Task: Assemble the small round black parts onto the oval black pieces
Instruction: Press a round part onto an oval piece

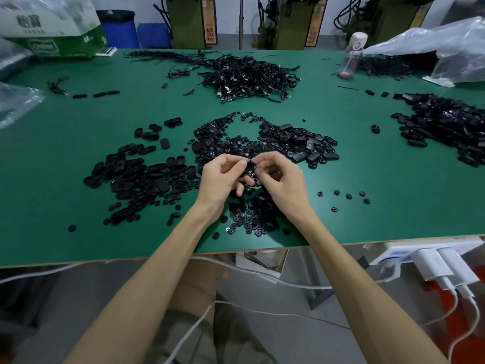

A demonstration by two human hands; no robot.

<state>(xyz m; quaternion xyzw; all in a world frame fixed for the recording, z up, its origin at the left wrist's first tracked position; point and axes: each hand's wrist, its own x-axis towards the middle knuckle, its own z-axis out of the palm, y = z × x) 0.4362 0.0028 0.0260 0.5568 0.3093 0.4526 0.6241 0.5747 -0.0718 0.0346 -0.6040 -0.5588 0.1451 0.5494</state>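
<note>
My left hand (223, 177) and my right hand (279, 177) meet above the middle of the green table (367, 219). Between their fingertips they pinch a black oval piece (250, 168) together; a small round part on it is mostly hidden by the fingers. A heap of small round black parts (225, 137) lies just beyond my hands, and more round parts (252, 219) lie under my wrists. Oval black pieces (131, 174) are piled to the left, and another group of oval pieces (304, 145) lies to the right.
A tangle of black cables (249, 74) sits at the back centre and a big pile of black parts (446, 127) at the right. A water bottle (350, 57), plastic bags (446, 48) and a carton (52, 30) line the far edge. A power strip (420, 256) hangs off the near edge.
</note>
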